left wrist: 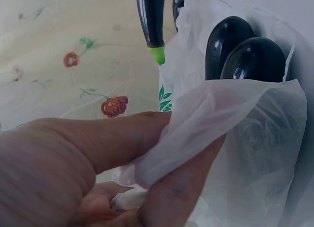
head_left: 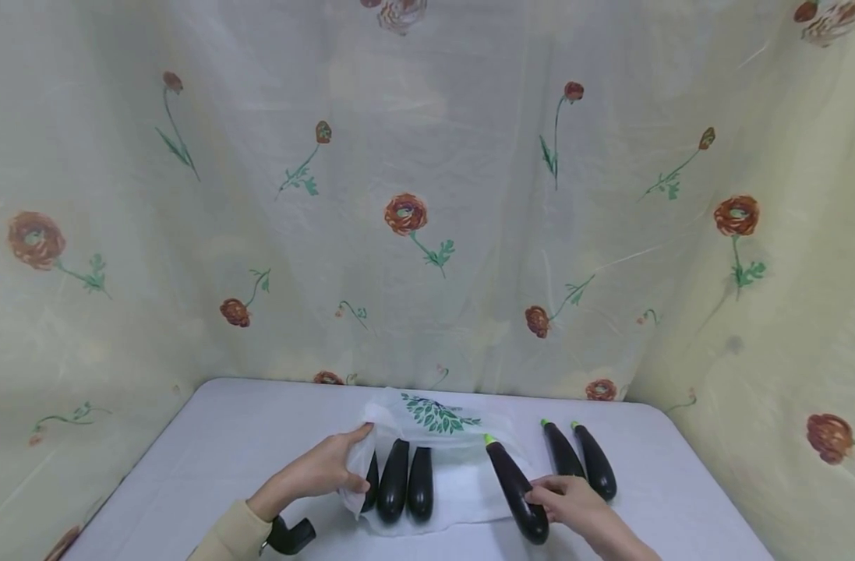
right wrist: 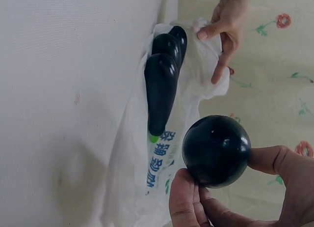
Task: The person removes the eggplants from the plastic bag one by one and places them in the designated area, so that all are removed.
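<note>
A white plastic bag (head_left: 465,487) with a green leaf print lies on the table, its mouth toward me. Three dark eggplants (head_left: 393,483) lie side by side inside, the leftmost partly hidden by the bag's edge. My left hand (head_left: 329,466) holds the bag's left edge, and in the left wrist view the thin plastic (left wrist: 211,114) is pinched between thumb and fingers. With its thumb and fingertips my right hand (head_left: 577,502) grips another eggplant (head_left: 514,491) by its rounded end. That eggplant's green stem end points away from me, over the bag's right part.
Two more eggplants (head_left: 597,461) lie to the right of the bag, just beyond my right hand. A black device (head_left: 291,536) sits by my left wrist. Behind the white table (head_left: 259,413) hangs a flower-patterned curtain (head_left: 469,257).
</note>
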`<state>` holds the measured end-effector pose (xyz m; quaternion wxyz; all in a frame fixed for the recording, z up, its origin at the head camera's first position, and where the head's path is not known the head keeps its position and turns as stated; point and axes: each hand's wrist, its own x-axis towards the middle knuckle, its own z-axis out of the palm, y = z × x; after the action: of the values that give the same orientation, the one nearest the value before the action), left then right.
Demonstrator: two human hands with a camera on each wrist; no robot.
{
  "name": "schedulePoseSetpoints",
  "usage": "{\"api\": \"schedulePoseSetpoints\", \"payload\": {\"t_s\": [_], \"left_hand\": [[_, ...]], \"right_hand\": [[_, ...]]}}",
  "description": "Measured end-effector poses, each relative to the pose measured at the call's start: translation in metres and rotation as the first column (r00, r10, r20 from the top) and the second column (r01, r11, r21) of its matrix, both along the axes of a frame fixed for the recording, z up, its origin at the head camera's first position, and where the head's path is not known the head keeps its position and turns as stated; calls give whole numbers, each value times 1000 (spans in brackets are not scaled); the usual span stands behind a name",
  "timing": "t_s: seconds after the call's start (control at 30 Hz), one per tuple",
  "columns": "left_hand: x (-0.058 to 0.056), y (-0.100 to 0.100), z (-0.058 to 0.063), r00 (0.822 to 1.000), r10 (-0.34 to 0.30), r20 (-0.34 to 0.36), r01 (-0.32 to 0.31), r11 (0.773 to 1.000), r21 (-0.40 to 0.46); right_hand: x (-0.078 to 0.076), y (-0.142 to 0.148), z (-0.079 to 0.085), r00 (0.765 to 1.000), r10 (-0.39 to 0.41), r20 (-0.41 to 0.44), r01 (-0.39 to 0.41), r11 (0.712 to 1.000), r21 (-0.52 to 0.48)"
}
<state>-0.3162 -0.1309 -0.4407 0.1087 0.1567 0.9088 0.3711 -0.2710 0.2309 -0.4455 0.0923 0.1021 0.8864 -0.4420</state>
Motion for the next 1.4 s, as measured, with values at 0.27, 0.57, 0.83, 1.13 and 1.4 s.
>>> {"api": "schedulePoseSetpoints", "payload": {"t_s": [0.27,0.57,0.83,1.13,1.4], "left_hand": [[-1,-1,-1,1000,-4,6,4,1000,-1],[0,-2,0,1000,-3,-5,3,1000,0],[0,-1,2,1000,-12,5,12,1000,10],[2,0,4,1000,3,15,-3,1000,7],[3,-2,2,1000,-16,-7,16,1000,4]], "right_hand": [[4,16,4,999,5,-40,-6,999,-31],[0,40,14,999,8,-37,-10,999,-49],[0,57,20,996,20,-92,-25,998,-51],[-5,82,21,993,1,-119,-13,994,-105],[-15,106,15,992,-36,-123,19,991,-131]]}}
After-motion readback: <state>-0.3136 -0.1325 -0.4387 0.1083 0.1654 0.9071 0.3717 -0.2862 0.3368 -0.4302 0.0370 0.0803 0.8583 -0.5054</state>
